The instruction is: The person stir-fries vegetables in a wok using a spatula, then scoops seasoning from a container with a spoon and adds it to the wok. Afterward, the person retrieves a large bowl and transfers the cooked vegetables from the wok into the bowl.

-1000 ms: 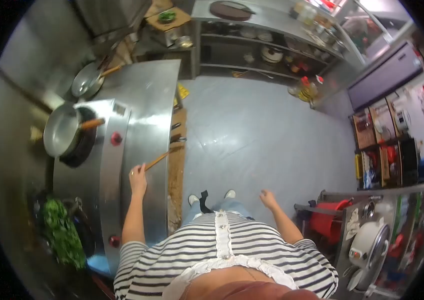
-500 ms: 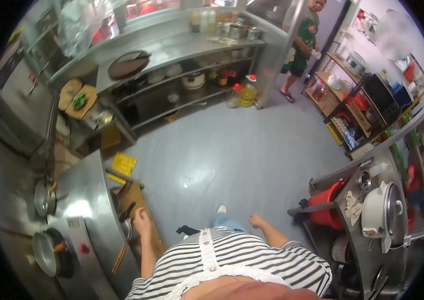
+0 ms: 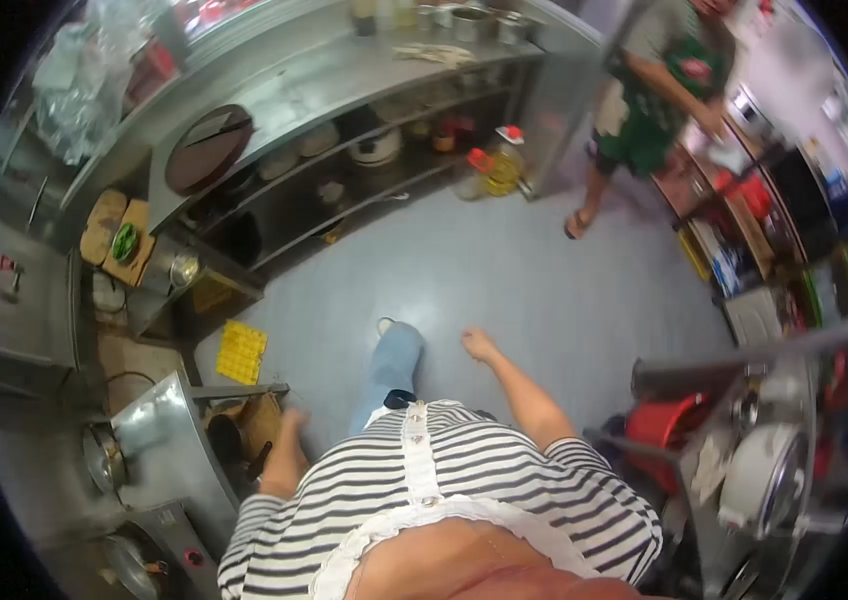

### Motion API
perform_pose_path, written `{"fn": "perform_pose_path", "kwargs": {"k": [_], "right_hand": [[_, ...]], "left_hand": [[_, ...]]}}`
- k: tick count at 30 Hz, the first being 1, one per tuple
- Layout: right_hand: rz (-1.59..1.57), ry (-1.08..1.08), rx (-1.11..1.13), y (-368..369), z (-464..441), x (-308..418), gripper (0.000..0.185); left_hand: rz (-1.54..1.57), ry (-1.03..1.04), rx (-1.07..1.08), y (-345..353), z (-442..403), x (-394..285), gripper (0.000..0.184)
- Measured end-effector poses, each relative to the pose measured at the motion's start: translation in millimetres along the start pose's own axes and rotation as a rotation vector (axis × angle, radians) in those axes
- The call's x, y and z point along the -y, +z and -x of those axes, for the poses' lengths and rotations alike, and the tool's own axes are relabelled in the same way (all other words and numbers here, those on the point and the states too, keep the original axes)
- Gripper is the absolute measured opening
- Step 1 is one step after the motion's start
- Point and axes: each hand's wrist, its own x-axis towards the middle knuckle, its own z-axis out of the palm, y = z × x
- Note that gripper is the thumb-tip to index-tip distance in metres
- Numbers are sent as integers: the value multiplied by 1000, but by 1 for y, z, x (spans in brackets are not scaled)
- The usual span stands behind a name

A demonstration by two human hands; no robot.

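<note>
My left hand (image 3: pixel 294 418) hangs low beside the end of the steel counter (image 3: pixel 166 440), near a wooden board (image 3: pixel 262 425); its fingers are blurred and I cannot make out their shape. Out in front of my body, over the grey floor (image 3: pixel 384 270), is my right hand (image 3: pixel 478 345), its fingers curled together, with nothing visible in them. A yellow tray (image 3: pixel 242 352) lies on the floor ahead of my left hand. One of my legs (image 3: pixel 396 360) is stretched forward.
A person in a green apron (image 3: pixel 659 100) stands at the right doorway. Oil bottles (image 3: pixel 504 165) stand beside the steel shelf unit (image 3: pixel 304 90). Near my right side are a red bucket (image 3: pixel 659 430) and a rice cooker (image 3: pixel 766 475). Pans (image 3: pixel 104 455) are at the left.
The view has moved forward past the stove. My left hand, earlier on a wooden stick, has left it on the counter. My right hand reaches further forward, and the other person is nearer.
</note>
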Motion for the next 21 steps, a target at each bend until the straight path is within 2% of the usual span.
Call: {"fn": "perform_pose_path", "kwargs": {"k": [1,2,3,4,5,6,7,8,9,10,11,12,15,18,19,21], "right_hand": [[-37,40,12,-9,-24,4,24],[-80,86,18,-16,-45,5,22],[-70,130,20,-25,-68,-1,22],[-61,173,15,-37,-89,-1,21],[-86,222,9,-55,-99,13,22],[-112,277,1,-74,-105,24,22],[-105,284,2,-87,-125,19,22],[-77,270,-91,-93,-149,4,22],[-52,257,-180,-97,-166,-4,22],[-54,271,-169,-106,-169,8,22],[-225,270,-203,-120,-170,28,21],[-395,264,-245,-133,-180,43,21],[-425,236,-345,-157,-225,67,21],[-479,224,-407,-164,-318,26,22],[-476,223,-409,-182,-341,40,22],[-658,351,-424,-221,-382,93,22]], "left_hand": [[553,-148,21,-20,-56,6,50],[571,-170,19,-61,-83,3,50],[408,121,142,-149,-93,-25,47],[611,-175,121,-172,-167,-44,43],[713,-61,-105,-251,-155,-83,41],[864,103,-151,-310,-176,-114,41],[854,257,-331,-365,-193,-151,40],[883,457,-436,-401,-239,-177,39],[841,422,-372,-458,-242,-216,38],[853,471,-401,-500,-254,-251,40],[934,532,-434,-528,-286,-285,42],[980,593,-282,-577,-263,-325,43],[1118,679,-231,-657,-287,-434,42],[1179,688,-1,-704,-342,-542,46],[1160,724,53,-715,-360,-579,47],[1160,736,20,-728,-396,-652,50]]}}
